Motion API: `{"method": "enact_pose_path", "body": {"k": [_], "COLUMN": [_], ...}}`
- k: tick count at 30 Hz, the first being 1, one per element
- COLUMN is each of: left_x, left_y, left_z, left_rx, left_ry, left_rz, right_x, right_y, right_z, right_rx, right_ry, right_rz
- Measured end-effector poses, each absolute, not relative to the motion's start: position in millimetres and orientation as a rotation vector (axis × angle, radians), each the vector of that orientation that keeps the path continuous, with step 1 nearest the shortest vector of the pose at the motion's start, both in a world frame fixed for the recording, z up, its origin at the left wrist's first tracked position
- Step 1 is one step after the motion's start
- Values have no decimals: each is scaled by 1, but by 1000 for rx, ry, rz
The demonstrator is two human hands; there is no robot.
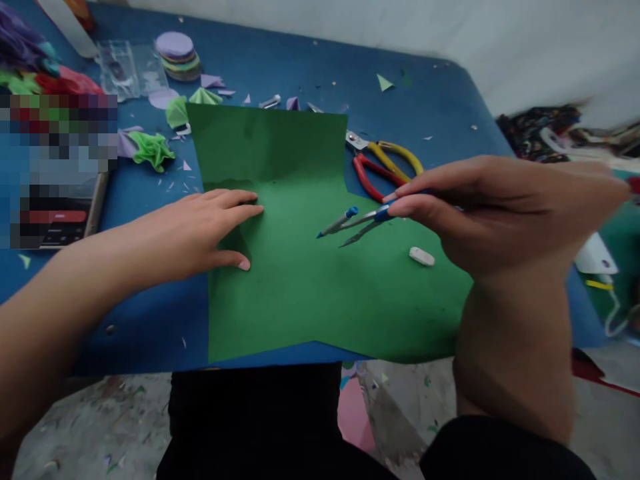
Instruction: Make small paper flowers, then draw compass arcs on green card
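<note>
A large sheet of green paper (300,280) lies on the blue table, its far part bent upward. My left hand (210,227) rests on the sheet's left edge with the fingers spread. Over the paper, my right hand (475,213) pinches a drawing compass (367,219) near its top. The compass has a small blue-tipped pencil in one leg, and both points hang towards the sheet's middle. A white eraser (422,256) sits on the paper below my right hand. Just behind it are scissors (400,159) with one red and one yellow handle, partly hidden by my right fingers.
A stack of round paper discs (178,57) stands at the back left beside clear plastic packaging (125,67). A green folded paper star (153,150) and several paper scraps lie around. At far left is a partly blurred phone (75,207). The table's front edge (140,367) is near my lap.
</note>
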State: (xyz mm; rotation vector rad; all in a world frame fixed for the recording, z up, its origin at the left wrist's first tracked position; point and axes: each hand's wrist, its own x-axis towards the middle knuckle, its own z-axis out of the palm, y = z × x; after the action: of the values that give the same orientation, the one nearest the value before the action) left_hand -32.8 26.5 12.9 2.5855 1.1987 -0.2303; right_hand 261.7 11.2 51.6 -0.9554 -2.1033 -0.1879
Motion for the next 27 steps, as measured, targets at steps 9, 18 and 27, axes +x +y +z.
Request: {"method": "enact_pose_path", "body": {"k": [9,18,27], "left_x": [-32,-34,-36], "left_y": [26,25,26], "left_z": [15,13,11], "left_rx": [2580,2580,2571], "left_ry": [1196,1210,1187], "left_rz": [-244,-210,-200], "right_x": [258,254,256], "right_y": [7,7,8], "right_z": [54,54,55], "right_rx": [-1069,-1090,-1073], "right_ry": [-2156,-2245,-2351], "right_rz": [-106,-107,-120]}}
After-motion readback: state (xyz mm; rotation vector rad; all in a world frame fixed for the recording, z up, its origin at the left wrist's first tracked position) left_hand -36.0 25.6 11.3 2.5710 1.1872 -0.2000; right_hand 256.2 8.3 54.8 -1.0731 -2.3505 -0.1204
